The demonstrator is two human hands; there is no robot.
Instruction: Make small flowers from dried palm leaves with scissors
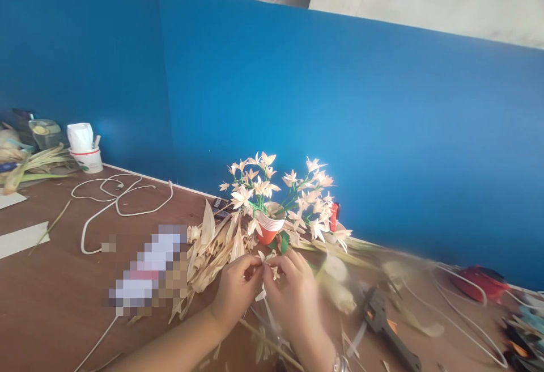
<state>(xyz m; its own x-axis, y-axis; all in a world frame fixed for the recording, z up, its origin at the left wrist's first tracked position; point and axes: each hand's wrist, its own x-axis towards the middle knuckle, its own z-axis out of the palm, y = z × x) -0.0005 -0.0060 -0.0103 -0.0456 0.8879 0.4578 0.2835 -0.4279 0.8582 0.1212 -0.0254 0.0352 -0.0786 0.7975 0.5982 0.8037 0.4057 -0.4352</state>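
Observation:
My left hand and my right hand meet at the table's middle, fingertips pinched together. Between them is a small pale husk flower, mostly covered by the fingers. Just beyond stands an orange and white paper cup holding green stems with many cream husk flowers. A heap of dry husks lies to the left of my hands. To the right, a black glue gun rests on the table beside a blurred pale husk piece.
A power strip, blurred out, lies on the brown table at left with white cable. Farther back is a white tub. A red object sits at the right by the blue wall. Husk scraps lie around.

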